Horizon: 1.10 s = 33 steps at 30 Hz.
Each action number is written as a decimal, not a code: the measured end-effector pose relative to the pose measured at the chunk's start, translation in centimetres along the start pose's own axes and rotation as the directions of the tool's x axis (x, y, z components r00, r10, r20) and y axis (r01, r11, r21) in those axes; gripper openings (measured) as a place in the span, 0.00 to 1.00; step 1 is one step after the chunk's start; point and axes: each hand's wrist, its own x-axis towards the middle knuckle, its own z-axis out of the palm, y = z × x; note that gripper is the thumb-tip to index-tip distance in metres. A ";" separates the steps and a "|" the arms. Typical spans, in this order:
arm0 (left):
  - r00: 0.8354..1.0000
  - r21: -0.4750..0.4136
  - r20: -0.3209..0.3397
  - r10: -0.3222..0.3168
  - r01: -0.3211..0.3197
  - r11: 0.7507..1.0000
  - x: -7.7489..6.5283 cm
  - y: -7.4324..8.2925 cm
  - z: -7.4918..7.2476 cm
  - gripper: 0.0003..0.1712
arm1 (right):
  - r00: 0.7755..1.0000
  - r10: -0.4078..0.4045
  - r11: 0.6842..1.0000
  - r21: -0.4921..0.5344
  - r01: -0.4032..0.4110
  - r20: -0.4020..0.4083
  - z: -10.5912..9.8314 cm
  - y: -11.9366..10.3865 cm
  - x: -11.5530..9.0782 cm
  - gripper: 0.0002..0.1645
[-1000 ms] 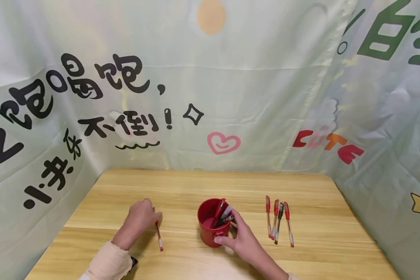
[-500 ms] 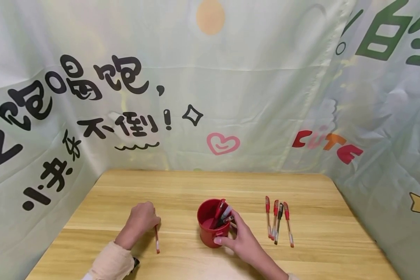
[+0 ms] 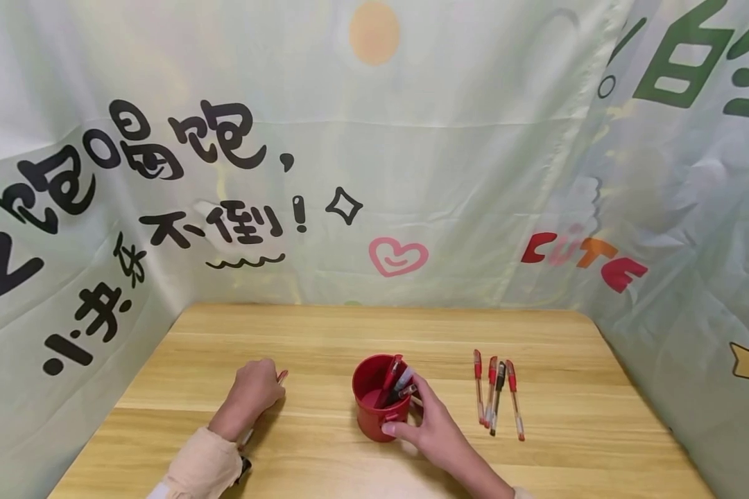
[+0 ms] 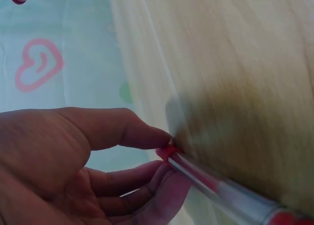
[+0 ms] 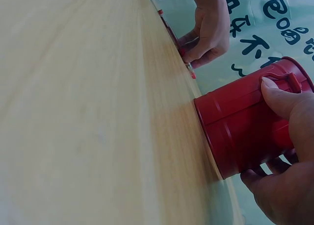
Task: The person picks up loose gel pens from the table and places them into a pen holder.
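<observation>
My left hand (image 3: 256, 388) is low over the left of the table, pinching a red pen (image 4: 211, 181) between thumb and fingertips. In the head view most of that pen is hidden behind the hand; one red end pokes out past the knuckles. My right hand (image 3: 437, 433) grips a small red bucket (image 3: 371, 423) from its right side, thumb by the handle mount and fingers round the wall. The bucket stands upright on the table in the middle. Several pens lean inside it, including a red pen (image 3: 389, 381), against its right side.
To the right on the wooden table (image 3: 324, 333) lie several pens: a black-capped pen (image 3: 498, 398) among red-capped ones, such as the rightmost red pen (image 3: 515, 402). A printed cloth (image 3: 462, 173) hangs round the table's back and sides.
The red pen at my left hand has swung round: its lower end, earlier pointing toward the front right, now lies back under the hand and wrist. My right hand and the bucket stay put.
</observation>
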 end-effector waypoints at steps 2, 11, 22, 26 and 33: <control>1.000 -0.005 0.005 -0.004 0.004 1.000 0.1 0.0 0.0 0.22 | 1.000 0.007 1.000 0.009 -0.007 -0.001 0.0 0.0 0.1 0.62; 1.000 -0.042 0.006 -0.013 0.014 0.999 0.3 0.2 0.2 0.25 | 1.000 0.005 1.000 0.001 -0.005 -0.004 0.0 0.1 0.1 0.63; 0.995 -0.106 -0.101 0.014 -0.025 0.994 0.3 2.4 -1.5 0.07 | 1.000 -0.030 0.999 -0.036 0.031 0.005 -0.1 0.1 0.1 0.64; 0.987 -0.141 -0.154 0.041 -0.064 0.988 0.1 3.9 -2.2 0.07 | 1.000 -0.008 1.000 -0.021 0.008 0.000 -0.1 0.0 0.2 0.64; 0.974 -0.152 -0.216 0.073 -0.108 0.983 -0.4 6.1 -3.2 0.09 | 1.000 0.000 1.000 -0.005 0.000 0.002 -0.1 0.0 0.2 0.64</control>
